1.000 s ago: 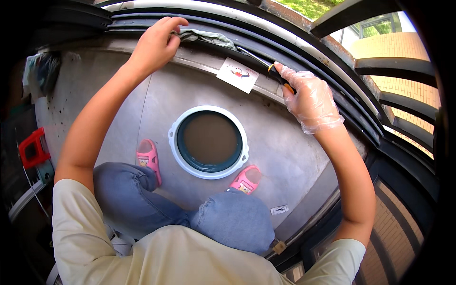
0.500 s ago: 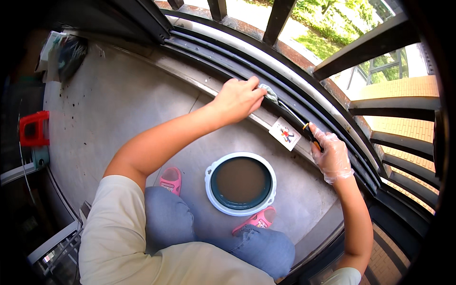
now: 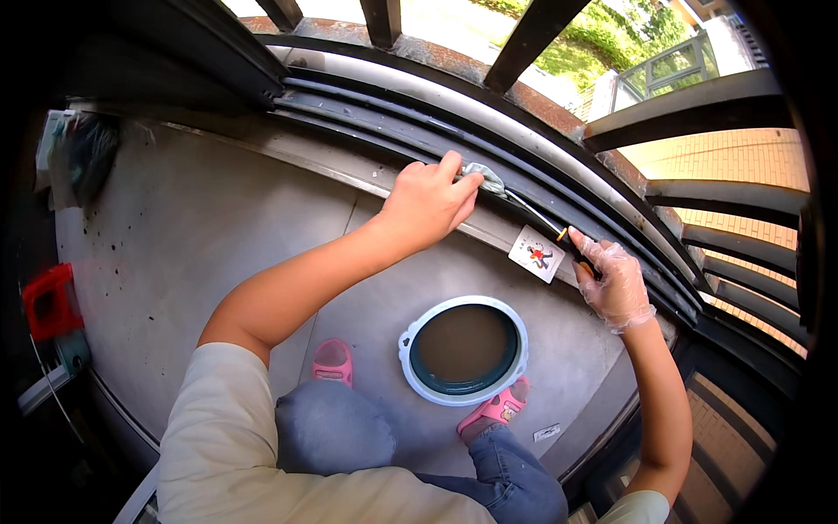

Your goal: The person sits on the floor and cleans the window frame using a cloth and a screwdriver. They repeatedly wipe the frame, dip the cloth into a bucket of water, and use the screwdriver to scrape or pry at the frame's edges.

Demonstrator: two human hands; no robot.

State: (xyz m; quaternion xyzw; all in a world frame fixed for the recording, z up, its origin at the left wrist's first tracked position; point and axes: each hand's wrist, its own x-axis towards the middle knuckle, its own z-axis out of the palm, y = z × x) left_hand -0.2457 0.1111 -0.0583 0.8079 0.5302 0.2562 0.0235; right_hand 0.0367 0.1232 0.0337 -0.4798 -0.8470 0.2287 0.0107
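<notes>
Along the dark window track (image 3: 367,124), my bare left hand (image 3: 424,206) pinches a pale, greyish-green cloth (image 3: 485,178). The cloth is bunched around the far end of a screwdriver (image 3: 534,212), so its tip is hidden. My right hand (image 3: 618,286), in a clear plastic glove, is closed around the screwdriver's black and yellow handle. The metal shaft slants between both hands, low over the track. Just below the shaft, a white card with a printed figure (image 3: 536,254) lies on the sill ledge.
A pale blue basin (image 3: 408,356) of murky brown water stands on the grey floor between my pink slippers (image 3: 332,360). Dark metal bars (image 3: 532,39) rise beyond the track. At left are a red plastic object (image 3: 52,301) and a dark plastic bag (image 3: 92,157).
My view has shifted, so the basin and slippers sit further right in the picture. Both hands keep their hold on the cloth and screwdriver, with little movement along the track.
</notes>
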